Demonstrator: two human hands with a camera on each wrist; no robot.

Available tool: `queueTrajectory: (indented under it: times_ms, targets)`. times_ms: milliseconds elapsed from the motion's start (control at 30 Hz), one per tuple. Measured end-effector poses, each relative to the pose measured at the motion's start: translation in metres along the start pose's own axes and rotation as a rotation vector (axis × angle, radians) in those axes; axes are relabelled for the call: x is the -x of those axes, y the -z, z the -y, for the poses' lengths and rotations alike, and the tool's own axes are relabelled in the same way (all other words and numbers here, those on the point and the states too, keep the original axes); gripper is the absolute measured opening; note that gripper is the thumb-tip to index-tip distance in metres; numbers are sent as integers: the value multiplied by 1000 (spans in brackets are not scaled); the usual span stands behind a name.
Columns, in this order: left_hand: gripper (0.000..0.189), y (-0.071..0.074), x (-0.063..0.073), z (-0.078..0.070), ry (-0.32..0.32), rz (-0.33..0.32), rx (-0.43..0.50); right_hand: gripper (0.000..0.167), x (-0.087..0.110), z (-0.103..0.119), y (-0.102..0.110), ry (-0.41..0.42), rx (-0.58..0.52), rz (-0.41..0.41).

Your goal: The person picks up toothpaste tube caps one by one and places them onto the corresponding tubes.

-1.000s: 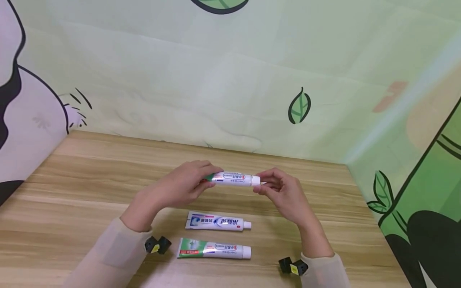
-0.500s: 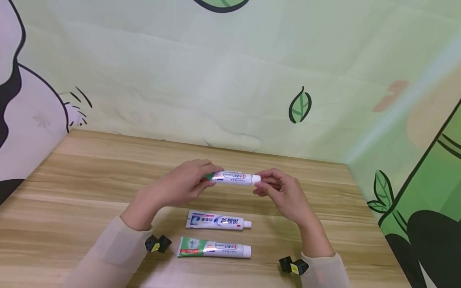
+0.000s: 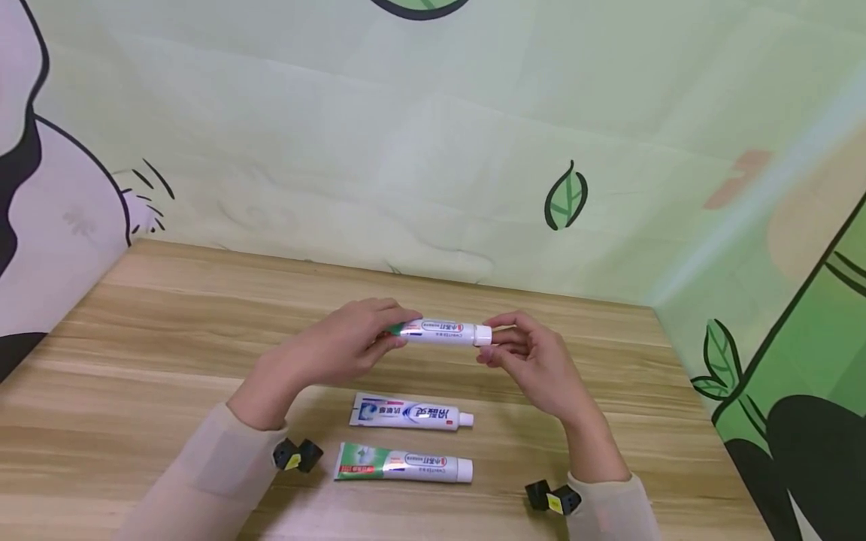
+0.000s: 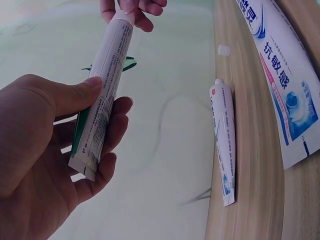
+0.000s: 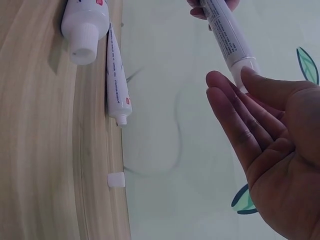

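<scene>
A green-and-white toothpaste tube (image 3: pixel 440 333) is held level above the table, its white cap (image 3: pixel 482 335) pointing right. My left hand (image 3: pixel 345 342) grips its flat end, thumb on one side and fingers on the other. At the other end my right hand (image 3: pixel 534 364) pinches the cap between thumb and forefinger; its other fingers extend loosely in the right wrist view. Below lie a blue-and-white toothpaste tube (image 3: pixel 409 412) and another green-and-white tube (image 3: pixel 406 463), both capped. The wrist views also show a smaller-looking tube (image 4: pixel 223 142) with a bare nozzle, hidden in the head view.
A small white cap (image 4: pixel 224 50) lies on the wooden table (image 3: pixel 203 300) near the bare-nozzle tube. Behind the table hangs a pale green cloth (image 3: pixel 338 150) printed with leaves and a panda. Black cameras (image 3: pixel 298 455) sit on both wrists.
The right hand's fingers have shifted slightly around the cap. The left hand and its tube stay almost in place, and the tubes on the table have not moved.
</scene>
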State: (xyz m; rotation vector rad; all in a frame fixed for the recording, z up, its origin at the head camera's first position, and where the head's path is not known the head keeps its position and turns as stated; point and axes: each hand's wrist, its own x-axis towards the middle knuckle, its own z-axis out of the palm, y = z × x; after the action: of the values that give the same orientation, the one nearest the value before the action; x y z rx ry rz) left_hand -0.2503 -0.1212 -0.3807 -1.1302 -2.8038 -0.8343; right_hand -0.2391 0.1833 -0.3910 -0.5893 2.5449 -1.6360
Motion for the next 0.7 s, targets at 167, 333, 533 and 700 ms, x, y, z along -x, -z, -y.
queueTrajectory:
  times_ms: [167,333,533,700]
  targets:
    - [39,1,1,-1,1,3,0,27,-1,-1,0,23,12,10]
    - [40,1,1,-2,6,5,-3,25,-1,-3,0,33,24,28]
    - [40,1,0,-2,-2,-4,-15,22,-1,-3,1,27,32,38]
    - [40,1,0,-1,-15,-13,-23,17,-1,-4,1,22,63,34]
